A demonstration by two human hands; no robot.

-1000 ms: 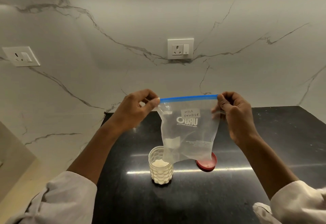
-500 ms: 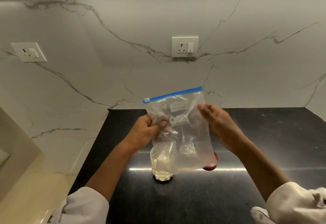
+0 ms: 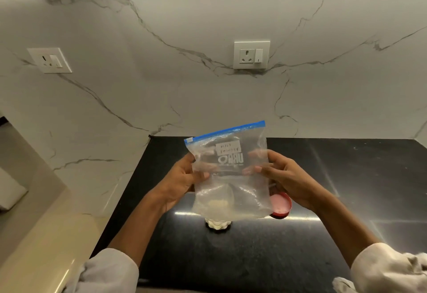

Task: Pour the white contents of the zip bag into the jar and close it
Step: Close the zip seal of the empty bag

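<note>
A clear zip bag [image 3: 231, 177] with a blue zip strip along its top edge hangs upright above the black counter [image 3: 323, 235]. It looks nearly empty, with a faint white dusting inside. My left hand [image 3: 182, 179] pinches its left side, thumb on the front. My right hand [image 3: 284, 177] holds its right side, fingers behind the film. Below the bag stands the glass jar [image 3: 218, 224] with white powder in it; only its base shows. Its red lid [image 3: 280, 205] lies on the counter to the right, partly hidden by the bag.
A marble wall rises behind the counter, with one socket [image 3: 251, 55] at centre and another socket [image 3: 49, 60] to the left. A beige worktop [image 3: 39, 246] adjoins the black counter on the left.
Both hands slid from the bag's top corners down to its middle. The bag came lower and now covers most of the jar.
</note>
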